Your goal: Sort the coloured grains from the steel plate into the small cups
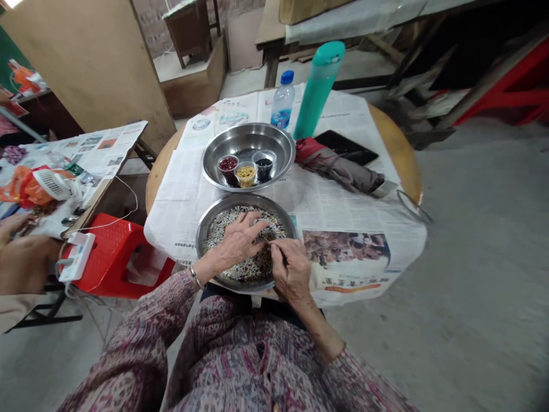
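Observation:
A steel basin (201,229) nearest my body holds a mix of pale, dark and yellow grains (240,269). My left hand (241,237) lies over the grains with its fingers spread. At the basin's right side, my right hand (292,266) has thumb and forefinger pinched together; whatever is between them is too small to make out. Just beyond stands a second steel basin (244,134) with three small clear cups inside: one of red beans (228,165), one of yellow beans (246,175) and one of black beans (264,166).
Newspaper (351,206) covers the round table. Behind the far basin are a water bottle (283,100) and a teal bottle (319,88); a folded umbrella (343,166) and a dark tablet-like slab (347,147) lie right. Leftward are a red stool (111,252), a power strip (78,257) and another person's hand (12,226).

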A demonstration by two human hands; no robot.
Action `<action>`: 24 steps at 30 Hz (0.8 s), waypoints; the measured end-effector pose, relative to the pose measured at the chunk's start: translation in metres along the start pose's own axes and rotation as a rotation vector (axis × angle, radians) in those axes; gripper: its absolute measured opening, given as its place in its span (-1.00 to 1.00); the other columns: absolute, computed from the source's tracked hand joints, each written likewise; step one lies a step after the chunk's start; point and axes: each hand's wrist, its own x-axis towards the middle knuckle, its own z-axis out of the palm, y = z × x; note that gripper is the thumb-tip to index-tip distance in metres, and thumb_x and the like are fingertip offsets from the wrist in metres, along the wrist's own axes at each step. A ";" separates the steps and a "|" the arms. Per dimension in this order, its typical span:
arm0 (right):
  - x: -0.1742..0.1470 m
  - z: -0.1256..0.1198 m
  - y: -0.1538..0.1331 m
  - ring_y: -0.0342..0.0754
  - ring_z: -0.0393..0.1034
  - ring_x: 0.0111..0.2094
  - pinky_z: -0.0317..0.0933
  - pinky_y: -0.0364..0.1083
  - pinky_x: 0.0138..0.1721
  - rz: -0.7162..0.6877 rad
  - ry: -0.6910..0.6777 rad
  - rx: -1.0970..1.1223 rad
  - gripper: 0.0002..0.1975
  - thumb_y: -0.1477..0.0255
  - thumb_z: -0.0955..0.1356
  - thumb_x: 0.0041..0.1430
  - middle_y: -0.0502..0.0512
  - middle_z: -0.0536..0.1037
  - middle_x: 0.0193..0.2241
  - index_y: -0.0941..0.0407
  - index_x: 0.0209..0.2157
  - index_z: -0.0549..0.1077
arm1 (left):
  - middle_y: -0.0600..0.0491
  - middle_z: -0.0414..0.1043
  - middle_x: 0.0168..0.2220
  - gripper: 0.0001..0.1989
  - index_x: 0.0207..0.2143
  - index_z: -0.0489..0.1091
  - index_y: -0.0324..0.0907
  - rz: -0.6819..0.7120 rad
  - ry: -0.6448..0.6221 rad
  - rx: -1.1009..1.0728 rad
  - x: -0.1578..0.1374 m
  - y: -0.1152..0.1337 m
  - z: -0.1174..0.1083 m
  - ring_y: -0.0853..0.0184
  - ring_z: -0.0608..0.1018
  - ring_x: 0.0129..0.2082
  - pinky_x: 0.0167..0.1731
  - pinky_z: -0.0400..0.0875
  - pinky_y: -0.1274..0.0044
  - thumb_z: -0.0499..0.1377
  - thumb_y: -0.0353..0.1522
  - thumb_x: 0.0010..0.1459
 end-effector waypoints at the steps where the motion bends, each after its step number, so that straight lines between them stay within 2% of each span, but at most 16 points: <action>1: 0.000 0.000 0.000 -0.01 0.37 -0.28 0.23 0.01 -0.18 -0.001 -0.001 0.000 -0.83 0.48 0.24 0.35 0.07 0.55 -0.36 0.06 -0.29 0.45 | -0.10 0.28 0.22 -0.57 0.13 0.35 -0.12 0.045 -0.029 0.003 0.001 0.002 0.000 0.06 0.35 0.19 0.14 0.37 0.19 0.25 -0.30 0.22; 3: 0.000 0.000 0.000 -0.02 0.31 -0.33 0.19 0.00 -0.23 0.002 -0.002 -0.007 -0.80 0.47 0.23 0.36 0.04 0.49 -0.42 0.05 -0.36 0.40 | -0.11 0.26 0.26 -0.51 0.15 0.33 -0.13 0.142 -0.079 -0.020 0.004 0.005 0.003 0.05 0.31 0.23 0.20 0.30 0.17 0.27 -0.30 0.18; 6: 0.001 0.000 0.000 -0.02 0.23 -0.39 0.12 -0.01 -0.28 0.010 0.004 -0.026 -0.75 0.46 0.23 0.36 0.00 0.39 -0.50 0.04 -0.45 0.31 | -0.09 0.33 0.22 -0.58 0.10 0.37 -0.14 0.228 -0.110 -0.061 0.011 0.009 0.009 0.12 0.32 0.23 0.25 0.22 0.21 0.24 -0.35 0.18; 11: 0.003 -0.002 -0.003 -0.04 0.20 -0.40 0.05 -0.02 -0.30 -0.020 0.014 -0.061 -0.72 0.48 0.23 0.36 -0.03 0.34 -0.52 0.03 -0.48 0.24 | -0.04 0.49 -0.09 -0.83 -0.14 0.48 -0.16 0.242 -0.221 0.009 0.019 0.011 0.009 0.15 0.47 0.00 0.03 0.35 0.28 0.17 -0.41 0.22; 14: 0.003 -0.003 -0.004 -0.04 0.21 -0.39 0.05 -0.01 -0.29 -0.040 0.003 -0.080 -0.74 0.49 0.23 0.37 -0.03 0.36 -0.52 0.03 -0.45 0.26 | -0.02 0.49 -0.17 -0.86 -0.20 0.48 -0.16 0.179 -0.249 0.066 0.006 0.004 -0.005 0.19 0.49 -0.08 -0.04 0.36 0.33 0.14 -0.44 0.22; 17: 0.003 -0.003 -0.003 -0.03 0.23 -0.39 0.05 -0.01 -0.28 -0.035 -0.014 -0.085 -0.76 0.49 0.23 0.36 -0.03 0.38 -0.51 0.04 -0.44 0.30 | 0.00 0.45 -0.20 -0.83 -0.24 0.46 -0.14 0.041 -0.175 0.100 -0.017 -0.013 -0.021 0.22 0.47 -0.11 -0.04 0.37 0.35 0.10 -0.50 0.21; 19: 0.002 -0.003 -0.002 -0.03 0.24 -0.38 0.05 0.00 -0.26 -0.020 -0.015 -0.078 -0.76 0.49 0.24 0.35 -0.03 0.39 -0.51 0.04 -0.44 0.31 | -0.02 0.42 -0.14 -0.82 -0.22 0.45 -0.15 -0.049 -0.102 0.108 -0.027 -0.026 -0.028 0.22 0.45 -0.10 -0.02 0.39 0.34 0.10 -0.51 0.20; 21: 0.002 -0.003 -0.001 -0.03 0.25 -0.38 0.06 0.00 -0.26 -0.011 -0.007 -0.068 -0.76 0.48 0.25 0.35 -0.03 0.40 -0.51 0.04 -0.45 0.32 | -0.06 0.37 -0.02 -0.81 -0.11 0.44 -0.14 -0.103 -0.050 0.102 -0.030 -0.033 -0.028 0.18 0.42 -0.04 0.01 0.40 0.30 0.17 -0.44 0.21; 24: 0.002 -0.003 -0.001 -0.03 0.26 -0.38 0.06 0.00 -0.25 -0.006 -0.007 -0.061 -0.76 0.48 0.25 0.35 -0.02 0.41 -0.50 0.04 -0.45 0.32 | -0.14 0.23 0.17 -0.50 0.12 0.35 -0.13 -0.166 -0.022 0.086 -0.016 -0.031 -0.019 0.03 0.36 0.10 0.07 0.40 0.16 0.30 -0.20 0.17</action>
